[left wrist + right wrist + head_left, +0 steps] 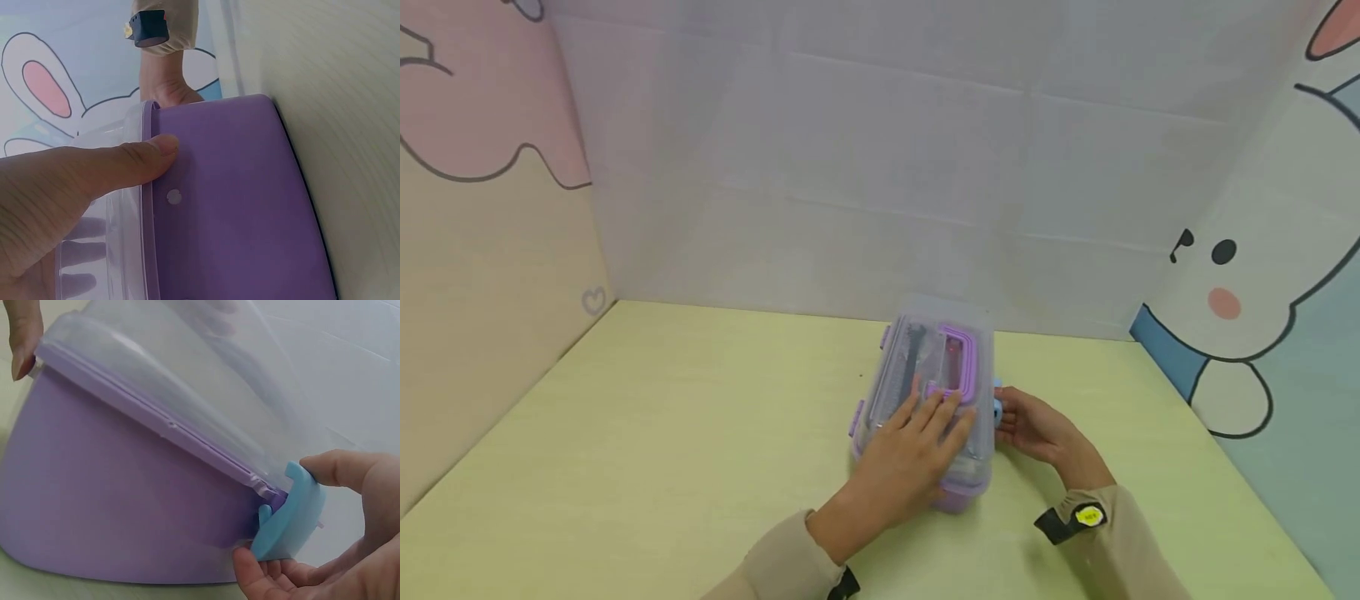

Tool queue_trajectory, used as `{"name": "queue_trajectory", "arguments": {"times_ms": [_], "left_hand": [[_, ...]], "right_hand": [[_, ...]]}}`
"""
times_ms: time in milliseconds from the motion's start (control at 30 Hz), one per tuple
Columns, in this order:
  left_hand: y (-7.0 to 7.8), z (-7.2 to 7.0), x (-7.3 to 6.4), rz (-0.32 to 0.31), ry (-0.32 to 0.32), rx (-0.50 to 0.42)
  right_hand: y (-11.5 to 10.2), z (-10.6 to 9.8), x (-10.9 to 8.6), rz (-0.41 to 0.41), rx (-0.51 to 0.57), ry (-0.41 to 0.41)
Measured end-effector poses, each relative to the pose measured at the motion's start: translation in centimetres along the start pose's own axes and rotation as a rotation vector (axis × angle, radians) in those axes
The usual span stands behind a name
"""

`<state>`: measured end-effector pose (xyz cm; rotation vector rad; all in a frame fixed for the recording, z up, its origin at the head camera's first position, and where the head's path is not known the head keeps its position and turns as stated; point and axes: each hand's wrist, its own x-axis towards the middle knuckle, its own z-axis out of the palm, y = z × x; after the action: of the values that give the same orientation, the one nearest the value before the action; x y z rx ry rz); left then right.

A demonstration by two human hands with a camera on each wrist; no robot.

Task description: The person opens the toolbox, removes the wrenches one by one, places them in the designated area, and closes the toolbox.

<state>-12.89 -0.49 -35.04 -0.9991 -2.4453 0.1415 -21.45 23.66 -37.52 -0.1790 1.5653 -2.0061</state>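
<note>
A storage box with a purple base (237, 200) and a clear lid (983, 437) stands on the table, its long side running away from me. My left hand (904, 457) lies with extended fingers on the near part of the lid. Its thumb (134, 164) reaches over the rim onto the purple end wall. At the box's right side, my right hand (1037, 427) pinches a light blue latch (295, 515), thumb at the top and fingers below. The latch sits at the lid's rim. A purple handle (972, 367) lies flat on the lid.
Under the lid show a long dark grey tool (913, 358) and a small reddish item (953, 354), kinds unclear. Purple latches (856, 418) line the left side. The box stands on a pale yellow table (700, 433), near the white back wall (850, 167). Printed panels flank it.
</note>
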Motion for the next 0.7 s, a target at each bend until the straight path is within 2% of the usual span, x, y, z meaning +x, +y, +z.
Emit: {"name": "queue_trajectory", "arguments": {"times_ms": [267,700], "left_hand": [[-0.08,0.11,-0.22,-0.001,0.007,-0.012],[-0.24,-0.06,-0.13,0.007,0.022,-0.020]], "right_hand": [[0.22,-0.16,0.12,0.013,0.051,0.004],[0.42,-0.63,0.19,-0.001,0.092,-0.053]]}}
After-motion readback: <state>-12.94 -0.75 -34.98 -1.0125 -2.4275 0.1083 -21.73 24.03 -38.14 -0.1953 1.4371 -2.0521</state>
